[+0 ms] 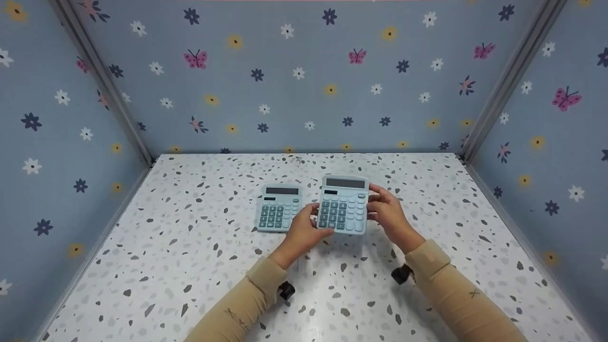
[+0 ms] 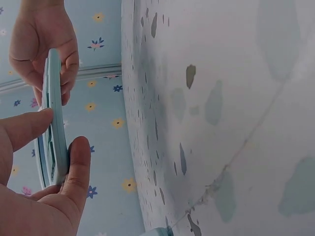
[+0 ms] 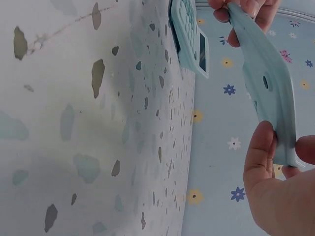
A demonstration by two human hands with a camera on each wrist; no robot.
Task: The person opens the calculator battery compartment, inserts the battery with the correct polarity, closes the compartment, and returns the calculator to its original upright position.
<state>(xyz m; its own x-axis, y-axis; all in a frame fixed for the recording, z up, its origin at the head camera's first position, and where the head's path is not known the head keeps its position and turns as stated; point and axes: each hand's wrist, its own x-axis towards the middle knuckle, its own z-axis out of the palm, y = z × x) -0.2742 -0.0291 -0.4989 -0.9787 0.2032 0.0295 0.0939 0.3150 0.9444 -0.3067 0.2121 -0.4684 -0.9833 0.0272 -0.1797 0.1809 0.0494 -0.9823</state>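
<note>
Both hands hold a light blue calculator [image 1: 354, 204] above the table, its screen and keys facing up toward the head camera. My left hand [image 1: 304, 230] pinches its lower left corner, the thumb on the front edge. At the right side, my right hand [image 1: 392, 216] grips the edge between thumb and fingers. In the right wrist view the back of the held calculator [image 3: 270, 83] shows. A second calculator [image 1: 270, 213] of the same kind lies on the table just left of it, its lower right part hidden behind the left hand.
The white speckled table [image 1: 190, 247] is bounded by a blue flowered back wall [image 1: 294, 52] and matching side walls [image 1: 47, 156], with grey metal strips at the corners. Black straps or mounts [image 1: 402, 274] show under the wrists.
</note>
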